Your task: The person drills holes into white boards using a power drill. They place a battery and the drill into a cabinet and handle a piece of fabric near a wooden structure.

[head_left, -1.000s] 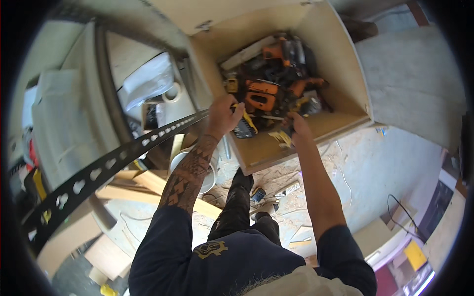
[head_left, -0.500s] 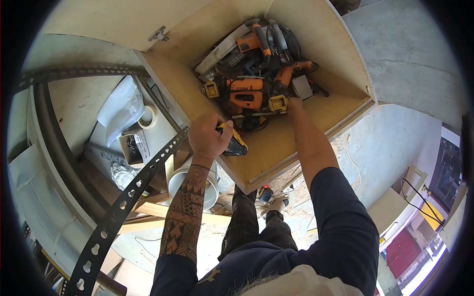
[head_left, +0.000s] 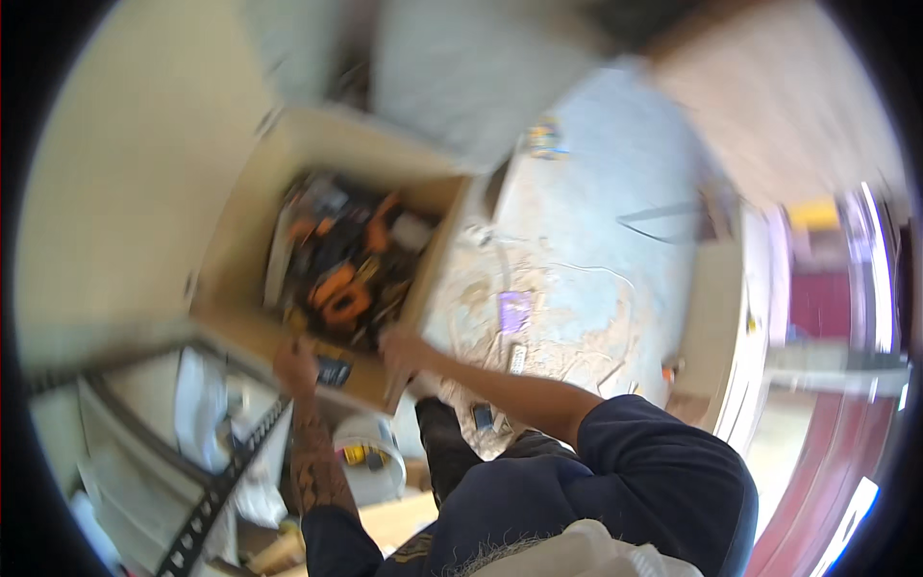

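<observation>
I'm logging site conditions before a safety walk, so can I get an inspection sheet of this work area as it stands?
Surface: dusty, debris-strewn floor; picture blurred by motion.
Job's things: open wooden box packed with orange and black power tools.
Clutter: white bucket, small purple item on the floor, perforated metal strip, wood offcuts lower left.
Hands: left hand at the box's near edge beside a small dark object; grip cannot be told. Right hand on the box's near corner.
Cables: thin dark line on the floor, possibly a cord.
Surroundings: pale wall at left, bright doorway and red surface at right.
</observation>
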Action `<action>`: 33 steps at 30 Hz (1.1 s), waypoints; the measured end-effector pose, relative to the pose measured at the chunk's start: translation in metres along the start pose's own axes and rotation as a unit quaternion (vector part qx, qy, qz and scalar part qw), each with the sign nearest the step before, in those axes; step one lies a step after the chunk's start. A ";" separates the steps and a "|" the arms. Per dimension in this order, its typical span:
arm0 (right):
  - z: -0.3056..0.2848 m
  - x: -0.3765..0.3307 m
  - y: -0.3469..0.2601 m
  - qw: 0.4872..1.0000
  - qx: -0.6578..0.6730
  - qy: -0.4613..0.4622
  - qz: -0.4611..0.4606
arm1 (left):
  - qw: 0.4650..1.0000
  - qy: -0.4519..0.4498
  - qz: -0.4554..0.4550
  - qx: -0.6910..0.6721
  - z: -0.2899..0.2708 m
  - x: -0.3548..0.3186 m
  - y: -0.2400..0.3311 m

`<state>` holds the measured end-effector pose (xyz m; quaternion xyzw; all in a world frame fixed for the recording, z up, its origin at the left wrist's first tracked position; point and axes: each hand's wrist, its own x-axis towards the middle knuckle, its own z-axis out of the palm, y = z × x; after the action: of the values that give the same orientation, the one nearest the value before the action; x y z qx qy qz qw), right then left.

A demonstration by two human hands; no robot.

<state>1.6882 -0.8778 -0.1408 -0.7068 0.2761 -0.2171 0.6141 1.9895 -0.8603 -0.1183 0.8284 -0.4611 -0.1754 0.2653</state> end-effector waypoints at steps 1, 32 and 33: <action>0.045 -0.046 -0.038 0.989 -0.090 0.105 -0.052 | 0.994 -0.049 -0.095 0.016 -0.015 -0.010 -0.009; -0.049 -0.874 -0.414 0.557 0.358 0.750 -0.007 | 0.638 -0.730 -0.092 -0.225 0.119 -0.811 0.687; -0.049 -0.884 -0.412 0.535 0.366 0.761 -0.003 | 0.637 -0.734 -0.093 -0.218 0.126 -0.820 0.691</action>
<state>1.0416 -0.2951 0.3024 0.0107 0.5340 -0.7569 0.3765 1.0379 -0.4917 0.2345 0.3840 -0.3731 -0.8446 -0.0050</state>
